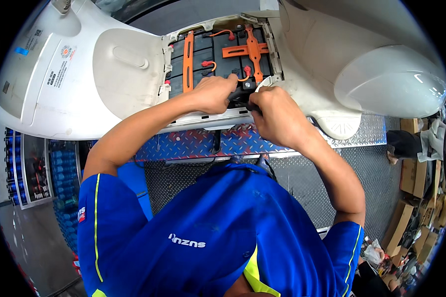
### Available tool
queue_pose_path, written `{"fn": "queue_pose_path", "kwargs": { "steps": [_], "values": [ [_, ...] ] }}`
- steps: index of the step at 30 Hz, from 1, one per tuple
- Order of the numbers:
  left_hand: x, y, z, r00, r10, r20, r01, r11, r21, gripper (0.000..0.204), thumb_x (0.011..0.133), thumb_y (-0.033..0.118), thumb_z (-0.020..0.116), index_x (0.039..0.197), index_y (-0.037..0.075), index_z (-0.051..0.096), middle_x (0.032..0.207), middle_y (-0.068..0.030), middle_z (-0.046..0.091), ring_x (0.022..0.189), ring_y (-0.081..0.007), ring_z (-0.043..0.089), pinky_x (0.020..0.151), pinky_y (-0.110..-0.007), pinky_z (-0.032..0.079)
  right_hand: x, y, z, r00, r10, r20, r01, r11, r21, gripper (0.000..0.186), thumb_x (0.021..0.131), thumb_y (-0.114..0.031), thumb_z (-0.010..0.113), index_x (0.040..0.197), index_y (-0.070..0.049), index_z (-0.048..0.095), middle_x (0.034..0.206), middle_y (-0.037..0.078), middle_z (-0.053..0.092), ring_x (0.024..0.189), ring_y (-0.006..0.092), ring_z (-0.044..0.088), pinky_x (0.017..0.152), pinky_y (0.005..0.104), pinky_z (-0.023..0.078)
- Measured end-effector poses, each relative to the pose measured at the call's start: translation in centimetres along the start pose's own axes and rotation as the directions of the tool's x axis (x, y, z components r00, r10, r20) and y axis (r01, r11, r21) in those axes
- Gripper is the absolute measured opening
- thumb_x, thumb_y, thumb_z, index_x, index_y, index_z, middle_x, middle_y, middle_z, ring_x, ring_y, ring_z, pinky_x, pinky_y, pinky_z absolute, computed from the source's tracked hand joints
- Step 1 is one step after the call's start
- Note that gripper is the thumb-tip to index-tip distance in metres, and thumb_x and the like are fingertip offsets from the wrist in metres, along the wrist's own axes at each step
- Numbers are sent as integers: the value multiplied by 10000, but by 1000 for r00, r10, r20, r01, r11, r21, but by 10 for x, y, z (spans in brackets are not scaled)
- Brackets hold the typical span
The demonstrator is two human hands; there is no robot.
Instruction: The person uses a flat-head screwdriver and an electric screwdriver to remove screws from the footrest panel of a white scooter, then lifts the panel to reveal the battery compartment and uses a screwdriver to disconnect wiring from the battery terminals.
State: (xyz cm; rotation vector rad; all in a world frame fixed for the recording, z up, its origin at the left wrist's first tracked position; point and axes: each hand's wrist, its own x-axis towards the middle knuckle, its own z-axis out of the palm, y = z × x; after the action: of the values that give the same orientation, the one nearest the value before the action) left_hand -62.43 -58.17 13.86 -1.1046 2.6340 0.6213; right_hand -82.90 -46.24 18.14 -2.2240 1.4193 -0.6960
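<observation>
gripping a black connector at the near edge of the open battery bay, the left hand and right hand are closing around it together, steadying it from both sides.

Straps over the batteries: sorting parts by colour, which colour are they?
Orange straps, seen in the head view.

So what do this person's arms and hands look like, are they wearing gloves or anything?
No gloves: the left hand and right hand are bare, with no watch or rings that show. Both forearms are uncovered up to short sleeves of a bright blue shirt, which has thin yellow-green piping down the shoulders and small white lettering on the chest.
</observation>
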Motion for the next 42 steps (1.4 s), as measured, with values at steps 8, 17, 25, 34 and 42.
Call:
{"fn": "queue_pose_path", "kwargs": {
  "steps": [8,17,25,34,42],
  "values": [
    [-1,3,-8,999,23,25,-23,1000,-18,385,840,74,714,1155,19,499,993,-227,685,1026,-470,655,868,-555,472,-6,2,-1,1000,-6,30,6,1000,-14,101,735,47,659,817,98,690,882,310,687,846,488,697,805,537,579],
    [3,-6,-5,996,77,44,-76,997,-21,393,833,96,729,1160,15,526,992,-217,699,1003,-459,667,879,-540,473,-11,3,-11,996,87,2,-87,993,78,123,783,42,691,896,87,711,937,269,696,890,469,685,830,521,565],
    [2,-5,-8,996,59,62,-55,997,-57,379,820,94,731,1132,13,530,974,-216,697,989,-456,669,862,-543,466,-9,8,-6,995,96,-25,-91,983,162,123,785,46,684,899,87,707,927,266,691,895,465,684,828,519,562],
    [4,-8,-7,995,63,77,-59,997,-51,378,824,73,726,1128,8,510,964,-215,692,989,-454,670,867,-542,462,-3,3,-11,997,77,20,-78,990,117,93,776,50,684,863,81,694,896,245,679,865,454,686,803,512,565],
    [7,-13,-3,992,83,99,-78,996,-49,331,884,74,724,1115,-5,501,972,-230,679,1011,-460,660,868,-552,460,0,0,-12,992,106,64,-112,989,97,95,771,52,684,865,68,689,880,234,670,867,450,689,797,513,572]
  ]
}}
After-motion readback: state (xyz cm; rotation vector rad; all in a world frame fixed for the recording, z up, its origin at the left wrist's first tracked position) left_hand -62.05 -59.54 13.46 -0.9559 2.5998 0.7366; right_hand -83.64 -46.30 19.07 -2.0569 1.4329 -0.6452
